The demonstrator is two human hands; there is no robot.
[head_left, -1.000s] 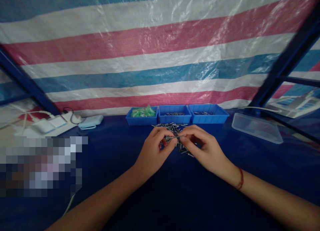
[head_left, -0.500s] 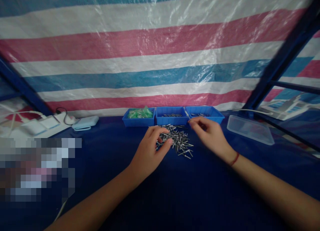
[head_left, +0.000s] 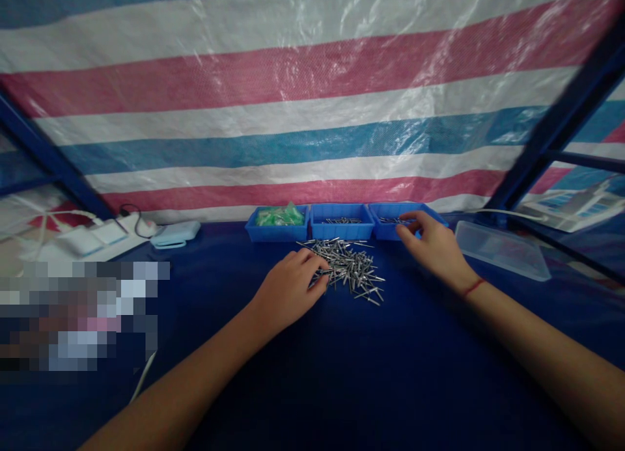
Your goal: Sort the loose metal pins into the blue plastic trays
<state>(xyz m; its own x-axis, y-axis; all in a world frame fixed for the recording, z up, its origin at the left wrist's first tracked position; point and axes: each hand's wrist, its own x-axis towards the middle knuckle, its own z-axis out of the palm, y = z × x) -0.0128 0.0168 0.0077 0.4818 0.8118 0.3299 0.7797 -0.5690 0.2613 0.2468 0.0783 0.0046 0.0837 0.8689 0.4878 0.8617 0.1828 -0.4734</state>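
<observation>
A heap of silver blind rivets (head_left: 354, 265) lies on the dark blue tabletop. At its left edge rests my left hand (head_left: 293, 285), fingers curved over some rivets and the thumb a little apart from them; no rivet shows gripped. My right hand (head_left: 434, 246) is over the front of the right blue bin (head_left: 385, 231), thumb and forefinger apart with nothing visible between them. Rivets lie inside that bin, partly hidden by the hand. The middle blue bin (head_left: 342, 232) also holds several rivets. In the left blue bin (head_left: 276, 233) is a green plastic bag (head_left: 280, 215).
A clear plastic lid (head_left: 502, 252) lies right of the bins. Farther right stands a white device (head_left: 556, 210) with a cable. On the left are a power strip (head_left: 107, 239) with plugs and a light blue case (head_left: 176, 235). Striped sheeting (head_left: 293, 132) hangs behind, between blue frame posts.
My right hand has moved right, from between the middle and right bins to over the right bin; the thin piece in its fingers no longer shows. My left fingers have drawn closer together at the heap.
</observation>
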